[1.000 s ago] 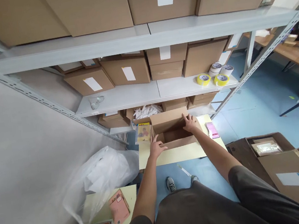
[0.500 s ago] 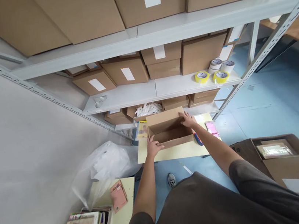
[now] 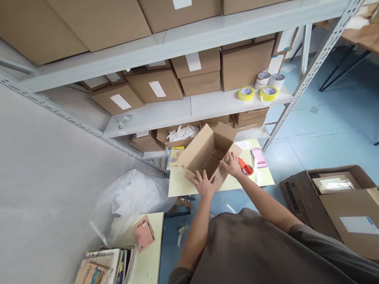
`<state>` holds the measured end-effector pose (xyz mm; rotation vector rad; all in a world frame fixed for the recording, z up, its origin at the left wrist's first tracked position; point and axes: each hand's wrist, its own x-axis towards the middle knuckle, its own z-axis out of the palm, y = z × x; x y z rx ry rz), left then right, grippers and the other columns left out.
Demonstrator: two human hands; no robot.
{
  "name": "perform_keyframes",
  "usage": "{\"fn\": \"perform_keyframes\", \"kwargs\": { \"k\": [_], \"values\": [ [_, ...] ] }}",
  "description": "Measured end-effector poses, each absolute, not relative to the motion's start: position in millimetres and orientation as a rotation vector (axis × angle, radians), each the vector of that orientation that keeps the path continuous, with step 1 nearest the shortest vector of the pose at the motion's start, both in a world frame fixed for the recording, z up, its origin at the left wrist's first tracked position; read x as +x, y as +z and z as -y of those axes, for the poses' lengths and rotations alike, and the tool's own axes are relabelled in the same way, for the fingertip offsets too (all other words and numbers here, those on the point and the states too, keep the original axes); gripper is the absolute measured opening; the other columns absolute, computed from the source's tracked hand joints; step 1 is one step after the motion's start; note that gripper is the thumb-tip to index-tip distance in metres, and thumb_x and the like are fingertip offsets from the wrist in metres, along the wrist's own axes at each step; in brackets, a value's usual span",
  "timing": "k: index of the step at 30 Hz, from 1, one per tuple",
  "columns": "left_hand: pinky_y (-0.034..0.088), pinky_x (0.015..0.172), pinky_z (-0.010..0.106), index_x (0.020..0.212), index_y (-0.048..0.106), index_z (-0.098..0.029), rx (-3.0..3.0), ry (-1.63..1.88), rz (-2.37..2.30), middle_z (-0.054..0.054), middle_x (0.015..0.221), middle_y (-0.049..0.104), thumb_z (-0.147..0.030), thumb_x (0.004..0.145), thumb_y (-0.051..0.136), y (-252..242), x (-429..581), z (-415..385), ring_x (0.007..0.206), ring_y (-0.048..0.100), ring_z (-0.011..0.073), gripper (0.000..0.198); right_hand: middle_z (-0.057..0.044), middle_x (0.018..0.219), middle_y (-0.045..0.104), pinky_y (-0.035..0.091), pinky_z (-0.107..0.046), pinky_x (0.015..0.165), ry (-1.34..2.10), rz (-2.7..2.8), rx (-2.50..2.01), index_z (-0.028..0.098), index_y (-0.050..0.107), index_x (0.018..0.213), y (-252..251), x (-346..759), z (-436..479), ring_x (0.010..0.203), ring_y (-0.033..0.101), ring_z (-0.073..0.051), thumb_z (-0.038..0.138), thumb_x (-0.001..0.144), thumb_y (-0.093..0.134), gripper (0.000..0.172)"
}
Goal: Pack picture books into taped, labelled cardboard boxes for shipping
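An open cardboard box (image 3: 205, 151) stands turned at an angle on a small pale yellow table (image 3: 182, 187) in front of the shelving. My left hand (image 3: 205, 187) rests with spread fingers on the box's near left corner. My right hand (image 3: 231, 164) lies on the box's near right edge, fingers apart. The box's flaps stand up and its inside looks empty. A red and blue tape dispenser (image 3: 246, 168) lies on the table just right of my right hand, and a pink item (image 3: 258, 157) lies beyond it.
Grey metal shelving (image 3: 192, 108) holds many closed cardboard boxes and tape rolls (image 3: 256, 91). A yellow booklet (image 3: 174, 156) lies behind the box. A clear plastic bag (image 3: 130, 202) sits at the left. A second table (image 3: 144, 270) carries stacked books (image 3: 102, 276). Open cartons (image 3: 338, 196) stand at the right.
The box has been rotated on the table so a corner now points toward me. Both hands moved from its sides to its near edges. The tape dispenser has come into sight.
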<state>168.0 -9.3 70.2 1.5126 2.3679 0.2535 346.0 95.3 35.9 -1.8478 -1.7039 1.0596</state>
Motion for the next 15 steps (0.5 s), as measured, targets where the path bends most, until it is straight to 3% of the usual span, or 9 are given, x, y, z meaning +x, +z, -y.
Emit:
{"fn": "perform_keyframes", "kwargs": {
  "k": [3,6,8,10,13,15],
  "values": [
    [0.042,0.122,0.059,0.166,0.052,-0.022,1.63,0.285,-2.332,0.016,0.18,0.03,-0.052,0.1,0.061,82,166,5,0.153,0.043,0.0483,0.073,-0.019,0.184,0.015,0.02,-0.062,0.133,0.98,1.713,-1.918,0.016,0.023,0.176,34,342,-111,0.169,0.008,-0.044,0.056,0.093,0.066,0.101],
    [0.033,0.131,0.055,0.158,0.06,-0.02,1.793,0.398,-2.272,0.016,0.173,0.043,-0.035,0.103,0.055,94,135,-18,0.161,0.034,0.042,0.057,-0.017,0.185,0.01,0.018,-0.068,0.132,1.014,1.721,-1.941,0.021,0.019,0.177,30,344,-124,0.17,0.006,-0.043,0.042,0.09,0.066,0.101],
    [0.024,0.135,0.053,0.16,0.058,-0.017,1.823,0.416,-2.223,0.017,0.175,0.039,-0.03,0.098,0.063,97,111,-36,0.167,0.022,0.0403,0.063,-0.015,0.186,0.007,0.016,-0.066,0.134,1.058,1.684,-1.881,0.02,0.019,0.177,25,344,-132,0.171,0.004,-0.041,0.037,0.09,0.064,0.099],
    [0.023,0.136,0.052,0.165,0.05,-0.014,1.708,0.362,-2.18,0.02,0.178,0.035,-0.026,0.094,0.068,93,92,-48,0.168,0.021,0.04,0.074,-0.015,0.186,0.007,0.017,-0.059,0.136,1.122,1.635,-1.747,0.017,0.019,0.176,20,342,-138,0.172,0.003,-0.037,0.037,0.088,0.063,0.1],
    [0.031,0.133,0.048,0.171,0.038,-0.012,1.533,0.351,-2.109,0.02,0.178,0.034,-0.021,0.097,0.059,77,79,-52,0.166,0.032,0.0353,0.078,-0.015,0.185,0.011,0.021,-0.052,0.136,1.195,1.6,-1.574,0.013,0.019,0.176,14,334,-148,0.172,0.006,-0.032,0.037,0.085,0.063,0.104],
    [0.038,0.129,0.044,0.173,0.037,-0.015,1.46,0.402,-2.092,0.017,0.175,0.042,-0.019,0.1,0.051,65,79,-49,0.159,0.046,0.0318,0.074,-0.015,0.185,0.015,0.023,-0.05,0.136,1.208,1.6,-1.533,0.012,0.019,0.176,11,328,-155,0.172,0.01,-0.029,0.035,0.083,0.062,0.105]
  ]
}}
